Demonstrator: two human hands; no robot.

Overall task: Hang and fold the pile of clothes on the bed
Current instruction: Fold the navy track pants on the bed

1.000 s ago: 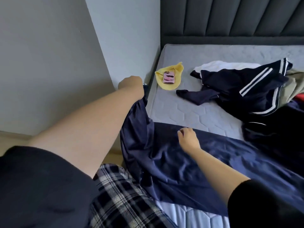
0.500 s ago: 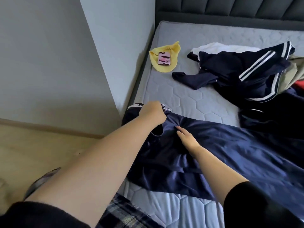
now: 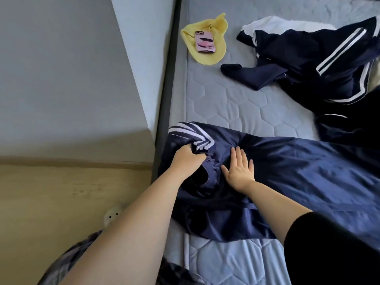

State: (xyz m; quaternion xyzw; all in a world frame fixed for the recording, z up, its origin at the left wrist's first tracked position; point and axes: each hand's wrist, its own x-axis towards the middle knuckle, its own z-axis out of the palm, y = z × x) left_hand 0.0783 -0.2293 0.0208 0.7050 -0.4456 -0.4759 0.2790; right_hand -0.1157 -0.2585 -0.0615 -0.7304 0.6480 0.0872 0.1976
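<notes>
A shiny navy garment [image 3: 287,173] with white stripes at one end lies spread across the near part of the grey mattress [image 3: 230,103]. My left hand [image 3: 186,158] grips a bunched fold of it beside the striped end, close to the bed's left edge. Just to the right, my right hand [image 3: 238,170] presses flat on the fabric with fingers spread. A heap of more clothes [image 3: 320,56], navy with white stripes over something white, sits at the far right.
A yellow cloth [image 3: 213,52] with a pink phone [image 3: 204,41] on it lies at the mattress's far left. A grey wall [image 3: 72,68] runs along the left of the bed above a wooden floor [image 3: 61,202]. My checked trousers [image 3: 67,262] show at the bottom.
My left hand has brought the striped end of the garment down from the air onto the mattress. My right hand has opened flat on the fabric. The view has tilted further down.
</notes>
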